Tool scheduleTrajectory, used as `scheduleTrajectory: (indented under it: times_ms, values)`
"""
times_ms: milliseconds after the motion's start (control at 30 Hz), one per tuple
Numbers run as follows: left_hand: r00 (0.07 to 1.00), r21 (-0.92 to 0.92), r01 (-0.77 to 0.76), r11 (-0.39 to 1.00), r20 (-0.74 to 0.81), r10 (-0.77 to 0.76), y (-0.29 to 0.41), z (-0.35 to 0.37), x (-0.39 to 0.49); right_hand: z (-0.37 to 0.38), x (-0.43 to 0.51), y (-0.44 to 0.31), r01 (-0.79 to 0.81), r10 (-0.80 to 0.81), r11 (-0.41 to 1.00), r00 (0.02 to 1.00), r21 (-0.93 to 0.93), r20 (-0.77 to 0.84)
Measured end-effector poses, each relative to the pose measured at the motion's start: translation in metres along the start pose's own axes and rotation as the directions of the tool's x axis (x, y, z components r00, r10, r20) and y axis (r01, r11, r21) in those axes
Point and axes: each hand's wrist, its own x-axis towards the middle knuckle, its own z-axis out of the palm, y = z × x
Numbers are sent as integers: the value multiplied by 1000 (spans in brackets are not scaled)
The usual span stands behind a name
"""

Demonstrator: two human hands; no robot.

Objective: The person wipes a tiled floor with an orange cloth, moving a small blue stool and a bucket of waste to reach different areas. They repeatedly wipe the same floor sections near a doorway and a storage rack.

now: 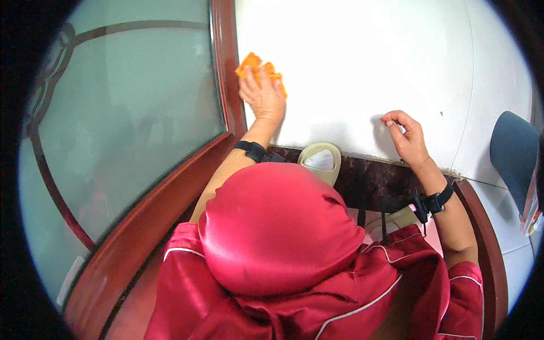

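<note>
My left hand (264, 95) lies palm down on an orange cloth (251, 60), pressing it against the white floor (340, 76). The crumpled cloth shows beyond my fingertips, beside the reddish-brown frame (229, 72) of a glass door. Off to the right, my right hand (406, 134) hangs over the floor near a dark marbled threshold strip (369, 178). Its fingers are loosely curled, thumb apart from the palm, and I see nothing in it. Black straps with small devices circle both wrists.
Frosted glass (148, 106) fills the door at left. A pale green slipper (333, 174) rests across the threshold below my hands; another is partly hidden by red satin clothing (280, 229). A brown door jamb (484, 238) and a dark grey object (512, 148) stand at right.
</note>
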Motion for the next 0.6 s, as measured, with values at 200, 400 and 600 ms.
scheduleTrajectory:
  times_ms: [200,400,600]
  values:
    - [997,-126,-5,992,78,15,-35,-6,-22,13,-9,6,91,-80,989,992,-120,93]
    - [978,-233,159,959,170,-121,2,-12,-48,14,-21,12,70,-63,991,996,-111,58]
    - [928,-546,-247,800,104,357,102,-20,-49,17,-19,20,-18,19,996,1000,-84,4]
